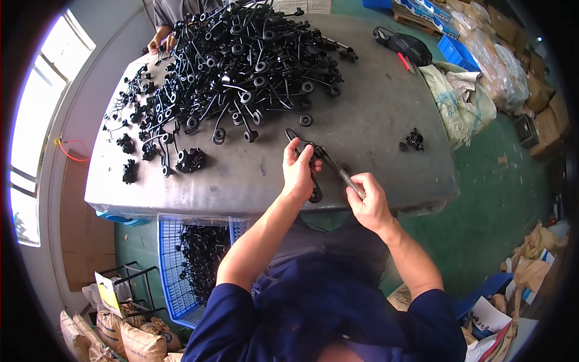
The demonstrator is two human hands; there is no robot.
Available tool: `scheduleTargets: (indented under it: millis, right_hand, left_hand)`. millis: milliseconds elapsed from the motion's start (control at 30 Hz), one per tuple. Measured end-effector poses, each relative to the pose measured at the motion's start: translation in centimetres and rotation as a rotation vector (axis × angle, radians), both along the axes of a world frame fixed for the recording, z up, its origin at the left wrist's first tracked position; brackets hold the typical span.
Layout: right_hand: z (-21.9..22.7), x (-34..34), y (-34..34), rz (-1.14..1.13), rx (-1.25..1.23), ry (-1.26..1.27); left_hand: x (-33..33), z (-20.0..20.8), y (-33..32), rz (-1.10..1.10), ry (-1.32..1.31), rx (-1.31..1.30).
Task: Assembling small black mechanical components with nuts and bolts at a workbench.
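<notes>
My left hand (298,172) is closed around a black rod-like part with a ring (315,196) at its lower end, held just above the near side of the table. In my right hand (370,204) is a slim grey-handled tool (341,171), gripped near its lower end. The tool's far tip meets the black part beside my left thumb; the exact contact is hidden by my fingers. Beyond my hands rises a large heap of black ring-ended rods (247,78). Small clumps of black pieces (192,160) lie at the heap's near left.
A grey-topped table (380,127) spans the middle. Small black pieces (414,140) and red-handled pliers (405,61) lie on its right. A blue crate (172,283) of black parts stands below its near edge. Across the table, a co-worker's hands (161,43) handle parts. Sacks (142,341) sit lower left.
</notes>
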State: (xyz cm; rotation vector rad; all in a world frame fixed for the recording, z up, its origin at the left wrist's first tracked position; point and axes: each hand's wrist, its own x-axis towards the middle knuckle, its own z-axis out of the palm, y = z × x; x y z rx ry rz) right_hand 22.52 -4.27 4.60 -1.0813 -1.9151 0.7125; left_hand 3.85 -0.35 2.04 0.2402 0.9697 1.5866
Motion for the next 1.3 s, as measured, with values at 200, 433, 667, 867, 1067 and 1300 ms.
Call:
scheduleTargets:
  millis: [200,433,667,867,1067,1300]
  right_hand:
    - [5.4,1.0,1.1,0.012,0.149,0.000]
    - [9.2,2.9,6.2,-0.186,-0.060,0.534]
    - [0.1,-1.6,3.3,-0.058,-0.735,0.349]
    - [1.5,0.4,8.8,-0.211,-0.650,0.660]
    - [-2.9,-2.8,8.6,-0.041,-0.168,0.239]
    - [-1.1,-13.4,4.5,0.548,0.168,-0.390]
  left_hand:
    - [1.3,0.1,-1.2,-0.042,0.458,0.045]
    - [1.3,7.2,-6.4,-0.619,0.816,0.602]
    - [-2.3,11.3,-8.8,-0.817,0.661,0.774]
    - [-10.0,10.4,-10.6,-0.344,1.125,0.642]
    - [-18.8,7.8,-13.1,0.142,0.928,0.150]
    - [-24.5,7.2,-20.3,0.378,0.823,-0.112]
